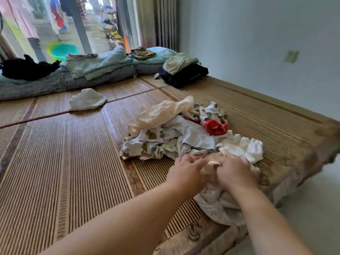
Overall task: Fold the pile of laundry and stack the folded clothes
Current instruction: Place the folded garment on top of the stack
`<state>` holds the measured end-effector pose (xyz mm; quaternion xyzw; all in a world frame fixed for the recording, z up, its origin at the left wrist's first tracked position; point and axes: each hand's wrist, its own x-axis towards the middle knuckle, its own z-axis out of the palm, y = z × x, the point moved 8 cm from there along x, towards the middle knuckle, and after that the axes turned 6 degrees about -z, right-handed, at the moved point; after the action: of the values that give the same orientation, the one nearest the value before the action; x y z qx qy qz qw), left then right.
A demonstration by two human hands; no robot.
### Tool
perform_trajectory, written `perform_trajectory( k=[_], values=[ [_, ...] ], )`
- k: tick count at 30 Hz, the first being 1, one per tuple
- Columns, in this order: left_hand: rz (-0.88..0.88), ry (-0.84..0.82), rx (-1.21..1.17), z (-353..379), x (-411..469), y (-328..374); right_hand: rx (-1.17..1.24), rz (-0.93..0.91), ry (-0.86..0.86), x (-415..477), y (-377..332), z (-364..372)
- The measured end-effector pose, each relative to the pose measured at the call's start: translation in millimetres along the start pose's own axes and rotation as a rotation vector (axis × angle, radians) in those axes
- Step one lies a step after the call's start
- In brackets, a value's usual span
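Peach cloth point(211, 163) sits blurred between our left hand point(185, 171) and right hand point(236, 172); we can't tell if fingers grip it; pile point(174, 133) behind.

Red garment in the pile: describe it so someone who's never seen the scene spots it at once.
Start at the bamboo mat, then find the laundry pile near its right edge. On the pile's far right side lies a crumpled red garment, among white pieces with olive prints. It is the only bright red item there; its neighbours are white, cream or pale blue.
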<state>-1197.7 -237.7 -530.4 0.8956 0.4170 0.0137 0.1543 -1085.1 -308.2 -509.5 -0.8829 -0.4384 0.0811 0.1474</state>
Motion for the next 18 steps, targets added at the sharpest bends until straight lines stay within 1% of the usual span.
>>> perform_trajectory(
  k=[2, 3, 7, 8, 9, 10, 11, 12, 13, 14, 15, 17, 18],
  values=[
    [-0.033, 0.032, 0.010, -8, 5, 0, 0.138, -0.076, 0.074, 2, -7, -9],
    [-0.045, 0.046, -0.035, -14, 6, -3, 0.198, -0.111, 0.117, 0, -13, -14],
    [-0.066, 0.051, -0.482, -59, -12, -18, 0.520, -0.267, 0.304, -15, -36, -47],
    [-0.061, 0.071, -0.533, -78, -20, -23, 0.624, -0.308, 0.310, -22, -45, -54],
    [-0.049, 0.106, -0.548, -97, -29, -26, 0.732, -0.352, 0.276, -29, -57, -58],
    [-0.039, 0.156, -0.545, -119, -41, -31, 0.790, -0.397, 0.222, -39, -73, -60],
    [-0.030, 0.205, -0.532, -139, -54, -34, 0.750, -0.437, 0.182, -48, -89, -60],
    [-0.027, 0.249, -0.515, -159, -68, -39, 0.632, -0.477, 0.172, -58, -107, -60],
    [-0.028, 0.286, -0.482, -177, -82, -44, 0.484, -0.497, 0.212, -65, -122, -62],
    [-0.033, 0.315, -0.434, -193, -94, -47, 0.363, -0.498, 0.288, -72, -133, -67],
    [-0.042, 0.348, -0.368, -210, -110, -52, 0.300, -0.487, 0.368, -82, -146, -76],
    [-0.065, 0.404, -0.224, -241, -140, -66, 0.296, -0.449, 0.429, -98, -168, -92],
    [-0.087, 0.433, -0.153, -256, -156, -75, 0.313, -0.444, 0.407, -103, -178, -94]
  ],
)
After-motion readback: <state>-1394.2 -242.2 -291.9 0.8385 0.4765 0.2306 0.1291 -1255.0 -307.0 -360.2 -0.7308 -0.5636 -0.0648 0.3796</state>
